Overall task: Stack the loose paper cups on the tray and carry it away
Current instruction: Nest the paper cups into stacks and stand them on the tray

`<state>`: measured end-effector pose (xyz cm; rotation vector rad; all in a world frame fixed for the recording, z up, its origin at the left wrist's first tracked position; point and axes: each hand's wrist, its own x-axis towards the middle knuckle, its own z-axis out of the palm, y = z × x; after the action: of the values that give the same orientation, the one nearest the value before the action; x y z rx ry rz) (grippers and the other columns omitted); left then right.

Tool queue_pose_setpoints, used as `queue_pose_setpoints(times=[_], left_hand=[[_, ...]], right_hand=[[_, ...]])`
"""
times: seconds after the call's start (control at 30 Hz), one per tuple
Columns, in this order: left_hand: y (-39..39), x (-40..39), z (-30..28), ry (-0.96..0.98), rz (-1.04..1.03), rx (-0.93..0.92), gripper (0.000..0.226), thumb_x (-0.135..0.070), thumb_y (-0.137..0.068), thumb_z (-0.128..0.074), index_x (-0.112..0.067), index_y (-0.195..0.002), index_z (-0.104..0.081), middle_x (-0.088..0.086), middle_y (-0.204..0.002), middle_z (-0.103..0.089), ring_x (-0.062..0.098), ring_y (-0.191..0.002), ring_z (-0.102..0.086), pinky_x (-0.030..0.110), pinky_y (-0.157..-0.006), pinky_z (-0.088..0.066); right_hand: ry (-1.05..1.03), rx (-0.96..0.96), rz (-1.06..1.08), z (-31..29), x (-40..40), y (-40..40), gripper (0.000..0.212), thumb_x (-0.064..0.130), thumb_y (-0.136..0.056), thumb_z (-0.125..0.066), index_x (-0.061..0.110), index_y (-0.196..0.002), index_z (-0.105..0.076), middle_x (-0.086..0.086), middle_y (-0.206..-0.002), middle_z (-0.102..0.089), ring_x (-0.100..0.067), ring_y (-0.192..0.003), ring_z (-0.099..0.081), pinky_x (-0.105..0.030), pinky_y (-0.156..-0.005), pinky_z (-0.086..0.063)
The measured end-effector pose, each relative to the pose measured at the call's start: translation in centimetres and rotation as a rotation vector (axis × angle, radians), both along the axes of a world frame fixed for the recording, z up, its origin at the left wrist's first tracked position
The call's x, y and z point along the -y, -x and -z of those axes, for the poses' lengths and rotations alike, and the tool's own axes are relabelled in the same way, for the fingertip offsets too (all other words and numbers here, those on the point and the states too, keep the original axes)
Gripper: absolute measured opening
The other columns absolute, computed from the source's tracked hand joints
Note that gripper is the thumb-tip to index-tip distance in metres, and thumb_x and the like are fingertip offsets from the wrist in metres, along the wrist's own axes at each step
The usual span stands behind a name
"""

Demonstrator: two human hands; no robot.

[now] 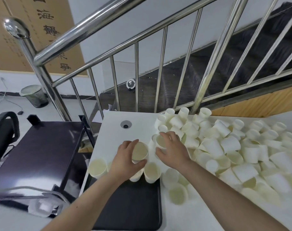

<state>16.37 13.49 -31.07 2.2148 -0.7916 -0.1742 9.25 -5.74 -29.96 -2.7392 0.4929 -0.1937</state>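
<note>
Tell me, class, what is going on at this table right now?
A person is sorting paper cups at a white table. The left hand grips an upright cup above the black tray, where a few cups already stand at the far edge. The right hand closes on another cup at the edge of the big loose pile.
</note>
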Motion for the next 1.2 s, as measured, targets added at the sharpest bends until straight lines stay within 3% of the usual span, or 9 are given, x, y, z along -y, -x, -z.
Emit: queue_pose_setpoints(times=[0.27, 0.5, 0.8, 1.0, 1.2], left_hand=[[-0.1, -10.1, 0.5, -0.028, -0.001, -0.074, 0.08, -0.041, -0.075, -0.074, -0.023, -0.142, -0.034, -0.01, -0.131, -0.037, 0.009, -0.118, -0.043, 0.021, -0.095, -0.038], [-0.8, -16.0, 2.8, -0.25, 0.061, -0.069, 0.08, -0.037, -0.077, -0.07, -0.025, -0.144, -0.028, -0.005, -0.138, -0.033, 0.019, -0.12, -0.047, 0.033, -0.088, -0.05], [-0.8, -17.0, 5.4, -0.372, 0.153, -0.079, 0.076, -0.03, -0.08, -0.067, -0.026, -0.143, -0.025, 0.0, -0.137, -0.034, 0.021, -0.118, -0.045, 0.034, -0.087, -0.051], [-1.0, -17.4, 7.0, -0.392, 0.191, -0.149, 0.094, -0.029, -0.072, -0.074, -0.037, -0.145, -0.015, -0.005, -0.131, -0.033, 0.018, -0.119, -0.042, 0.035, -0.09, -0.05], [-1.6, -17.4, 7.6, -0.319, 0.125, -0.158, 0.081, -0.033, -0.073, -0.075, -0.03, -0.14, -0.029, -0.004, -0.131, -0.035, 0.018, -0.117, -0.045, 0.029, -0.092, -0.046]], right_hand=[[-0.113, -0.086, -0.12, 0.6, -10.9, 1.1, 0.069, 0.031, -0.083, -0.057, 0.027, -0.145, -0.029, 0.006, -0.139, -0.025, -0.015, -0.13, -0.032, -0.035, -0.094, -0.048], [-0.144, -0.216, -0.161, 3.5, -17.2, 1.6, 0.068, 0.035, -0.086, -0.06, 0.027, -0.146, -0.03, 0.003, -0.139, -0.026, -0.019, -0.125, -0.04, -0.036, -0.095, -0.047], [-0.134, -0.374, -0.156, 6.0, -19.3, 0.3, 0.083, 0.028, -0.079, -0.075, 0.025, -0.146, -0.026, -0.002, -0.139, -0.028, -0.025, -0.123, -0.043, -0.04, -0.092, -0.05], [-0.161, -0.347, -0.163, 7.2, -19.2, 0.5, 0.087, 0.027, -0.077, -0.077, 0.027, -0.145, -0.024, -0.001, -0.14, -0.027, -0.025, -0.122, -0.045, -0.041, -0.09, -0.051], [-0.202, -0.308, -0.126, 7.9, -18.8, 0.7, 0.077, 0.032, -0.078, -0.074, 0.031, -0.141, -0.029, 0.003, -0.14, -0.033, -0.022, -0.122, -0.046, -0.039, -0.09, -0.05]])
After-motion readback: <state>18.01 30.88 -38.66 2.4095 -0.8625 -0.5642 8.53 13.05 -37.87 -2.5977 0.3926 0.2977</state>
